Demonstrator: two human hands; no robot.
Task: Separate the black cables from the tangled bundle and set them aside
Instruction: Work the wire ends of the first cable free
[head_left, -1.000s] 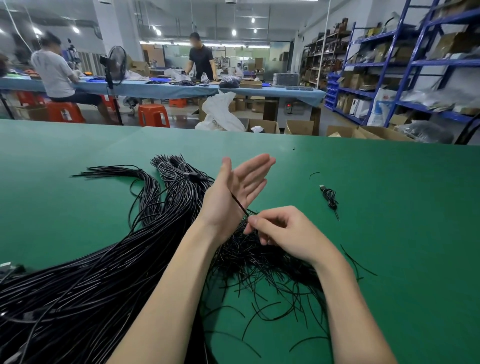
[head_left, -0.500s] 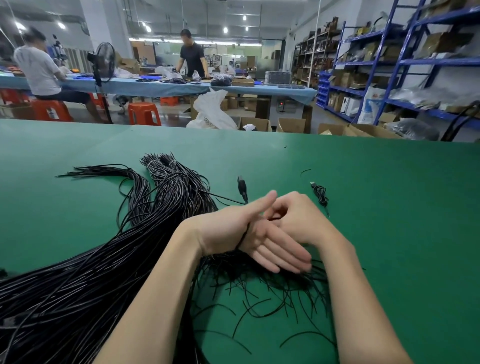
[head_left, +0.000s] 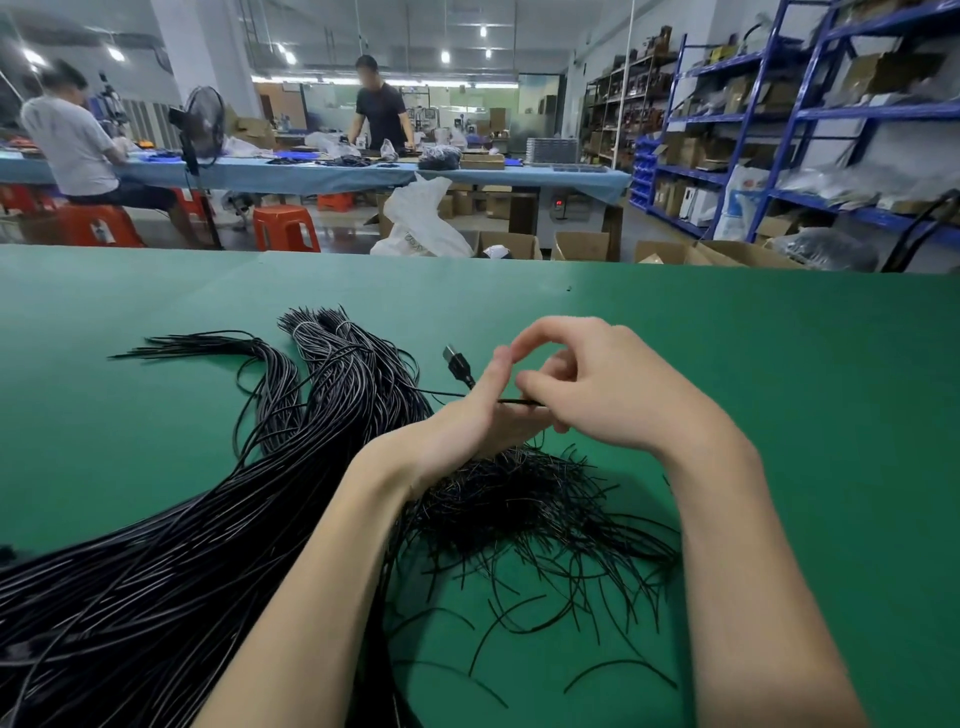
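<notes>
Hands (head_left: 613, 395) pinching black cable (head_left: 457, 366).

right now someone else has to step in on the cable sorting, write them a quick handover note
Left hand: palm up, fingers fairly straight, one thin black cable lying across them.
Right hand: fingers curled, pinching that same cable just above the left palm.
USB plug of a cable sticks up just beyond the left fingers.
Tangled bundle lies under both wrists on the green table; the long thick bundle runs off to the left.
Done: one cable singled out, not yet set aside.
Left: pull it free, lay it aside, repeat for the rest.
</notes>
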